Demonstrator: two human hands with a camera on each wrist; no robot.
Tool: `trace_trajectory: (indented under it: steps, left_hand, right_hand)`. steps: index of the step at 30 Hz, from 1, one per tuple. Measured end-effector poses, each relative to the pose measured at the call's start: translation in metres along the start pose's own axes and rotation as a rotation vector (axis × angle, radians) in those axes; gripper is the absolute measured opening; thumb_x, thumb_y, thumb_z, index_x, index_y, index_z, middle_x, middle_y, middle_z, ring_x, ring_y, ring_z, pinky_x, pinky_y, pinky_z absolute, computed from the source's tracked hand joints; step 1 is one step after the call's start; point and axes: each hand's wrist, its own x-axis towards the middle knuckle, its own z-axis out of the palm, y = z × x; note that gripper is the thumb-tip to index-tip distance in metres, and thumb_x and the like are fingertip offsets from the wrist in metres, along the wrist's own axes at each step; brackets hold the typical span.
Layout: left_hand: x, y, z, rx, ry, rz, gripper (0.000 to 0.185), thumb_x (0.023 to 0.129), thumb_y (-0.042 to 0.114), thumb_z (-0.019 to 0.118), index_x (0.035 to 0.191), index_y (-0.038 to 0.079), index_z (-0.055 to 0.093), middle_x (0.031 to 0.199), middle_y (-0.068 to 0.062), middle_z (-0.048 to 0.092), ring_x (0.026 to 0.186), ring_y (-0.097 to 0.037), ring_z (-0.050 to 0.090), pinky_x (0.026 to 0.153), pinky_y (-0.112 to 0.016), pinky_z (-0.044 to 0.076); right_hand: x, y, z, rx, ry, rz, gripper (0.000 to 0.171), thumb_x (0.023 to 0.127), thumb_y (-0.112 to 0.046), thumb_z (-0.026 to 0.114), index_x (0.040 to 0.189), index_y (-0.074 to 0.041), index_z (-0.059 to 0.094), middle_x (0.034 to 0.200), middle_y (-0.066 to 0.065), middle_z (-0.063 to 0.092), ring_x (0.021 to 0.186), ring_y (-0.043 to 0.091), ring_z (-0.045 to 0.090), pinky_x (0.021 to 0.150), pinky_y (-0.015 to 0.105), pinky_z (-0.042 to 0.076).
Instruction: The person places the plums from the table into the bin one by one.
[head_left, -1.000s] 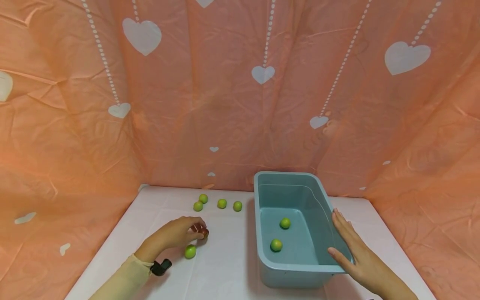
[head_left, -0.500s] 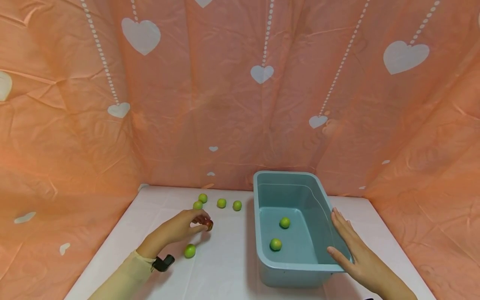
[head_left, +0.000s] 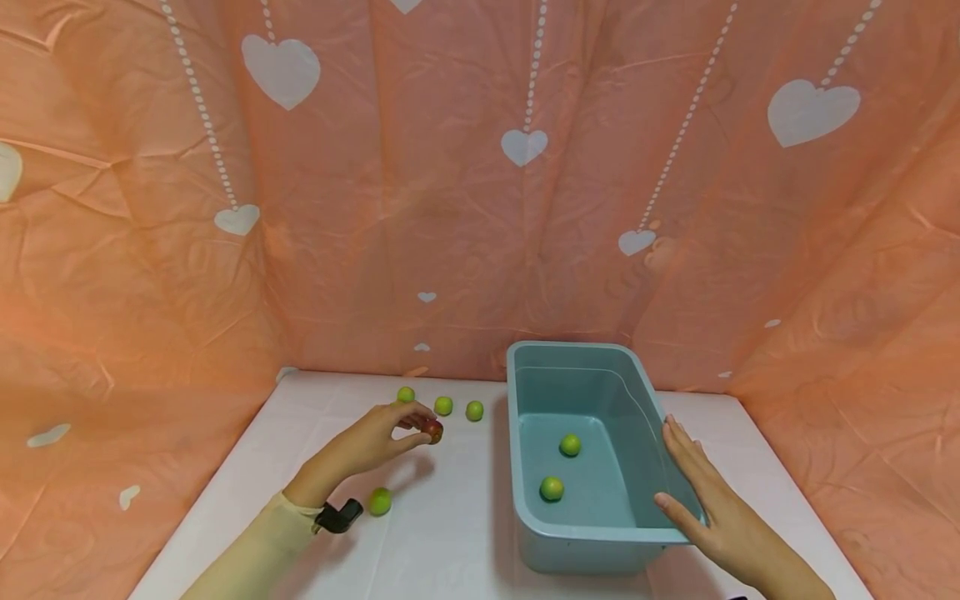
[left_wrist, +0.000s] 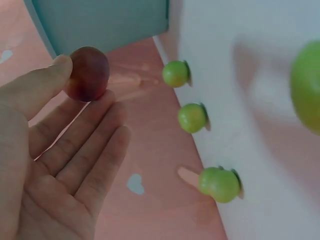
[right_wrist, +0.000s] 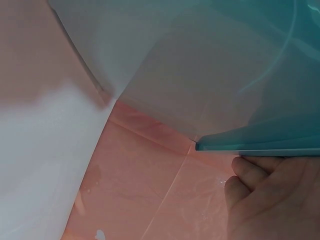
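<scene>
Thumb and fingertips of my left hand (head_left: 382,437) pinch a dark red, plum-like fruit (head_left: 432,431), raised above the white table. In the left wrist view the fruit (left_wrist: 87,74) sits between thumb and index finger, while the other fingers stretch out below it. A small green fruit (head_left: 379,502) lies on the table nearer me. My right hand (head_left: 712,508) rests on the right rim of a blue-grey plastic tub (head_left: 519,467), fingers straight along its outer side and thumb spread over the near corner. Inside the tub lie two green fruits (head_left: 571,445).
Toward the back of the table (head_left: 457,500) are more green fruits (head_left: 443,406), one partly hidden behind my left hand. An orange sheet (head_left: 450,208) with white hearts hangs behind and at both sides. The tub's left wall stands between the left hand and its inside.
My left hand has lifted the dark red fruit off the table and carried it away from me and to the right. The right hand stays on the tub's rim.
</scene>
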Motion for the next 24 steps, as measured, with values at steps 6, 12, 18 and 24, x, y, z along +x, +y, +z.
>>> trace_trajectory:
  steps: [6,12,18,24]
  left_hand:
    - [0.01,0.01,-0.001,-0.03,0.023,0.028,0.026,0.103,0.023,0.076,0.128,0.014,0.071,0.112,0.01,0.075,0.108,-0.014,0.073,0.101,-0.04,0.059]
    - [0.02,0.024,-0.004,-0.043,0.037,0.041,0.027,0.103,0.022,0.077,0.128,0.016,0.072,0.114,0.012,0.075,0.109,-0.014,0.072,0.103,-0.039,0.058]
    - [0.031,0.037,-0.005,-0.07,0.043,0.055,0.028,0.101,0.023,0.079,0.128,0.018,0.072,0.114,0.014,0.075,0.107,-0.008,0.073,0.113,-0.044,0.049]
    - [0.041,0.049,-0.006,-0.007,0.089,0.073,0.033,0.099,0.023,0.081,0.13,0.019,0.072,0.109,0.015,0.076,0.104,-0.007,0.074,0.124,-0.057,0.026]
  right_hand:
    - [0.0,0.0,0.0,0.018,-0.006,0.008,0.089,0.104,-0.019,0.071,0.174,-0.019,0.016,0.18,0.01,0.011,0.161,0.049,0.006,0.113,0.004,-0.001]
    - [0.0,0.0,0.0,0.02,0.0,-0.007,0.088,0.104,-0.018,0.071,0.174,-0.018,0.016,0.18,0.011,0.011,0.161,0.047,0.006,0.114,0.003,0.0]
    - [0.0,0.0,0.0,0.017,0.003,-0.014,0.089,0.104,-0.018,0.071,0.174,-0.018,0.017,0.18,0.01,0.011,0.162,0.043,0.005,0.114,0.003,0.0]
    - [0.0,0.001,0.0,0.011,0.007,-0.017,0.088,0.104,-0.018,0.071,0.174,-0.018,0.017,0.18,0.01,0.011,0.16,0.053,0.008,0.115,0.004,0.0]
